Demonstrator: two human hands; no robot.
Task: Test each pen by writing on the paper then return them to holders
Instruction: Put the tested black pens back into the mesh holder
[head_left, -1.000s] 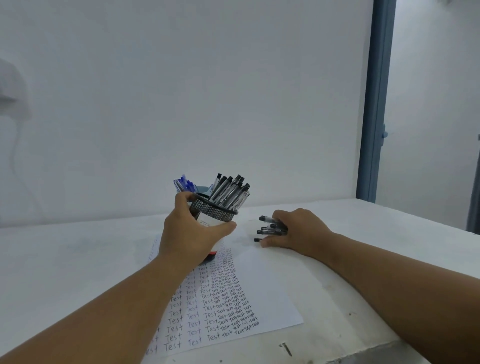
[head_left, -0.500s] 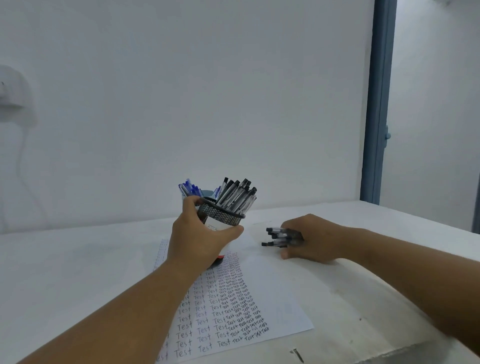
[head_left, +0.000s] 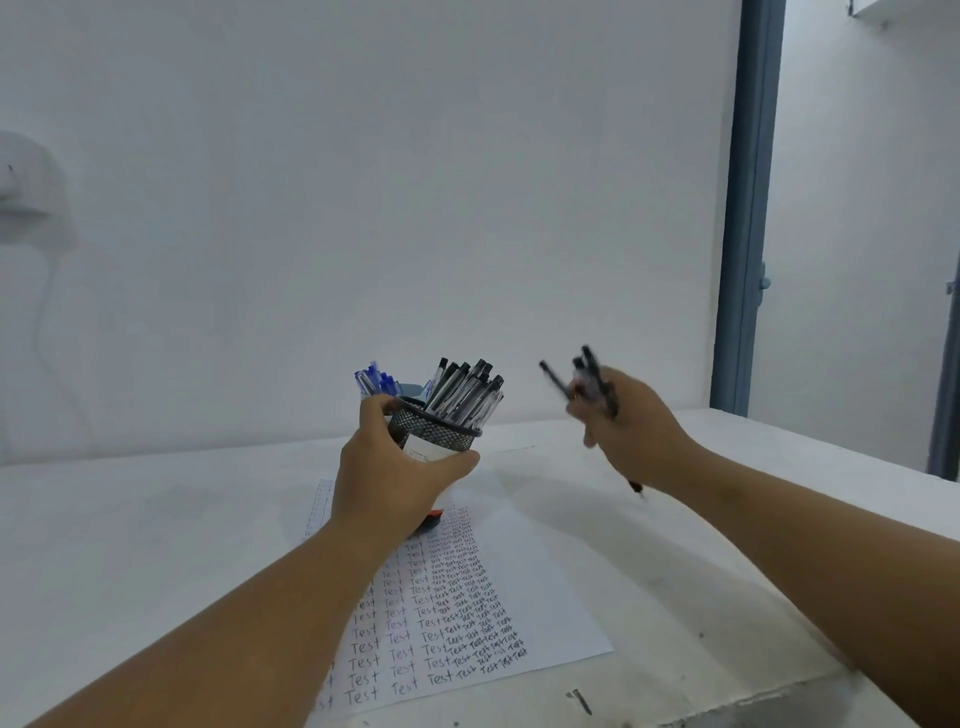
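I'm seeing a plain white wall (head_left: 415, 182) facing me, a blue-grey door frame (head_left: 745, 208) standing at two o'clock, a white tabletop (head_left: 130, 519) spreading below.

Black wire-mesh metal holder (head_left: 434, 434), clear glossy plastic pens (head_left: 464, 395), matt white paper (head_left: 530, 597), rough chalky table (head_left: 156, 519).
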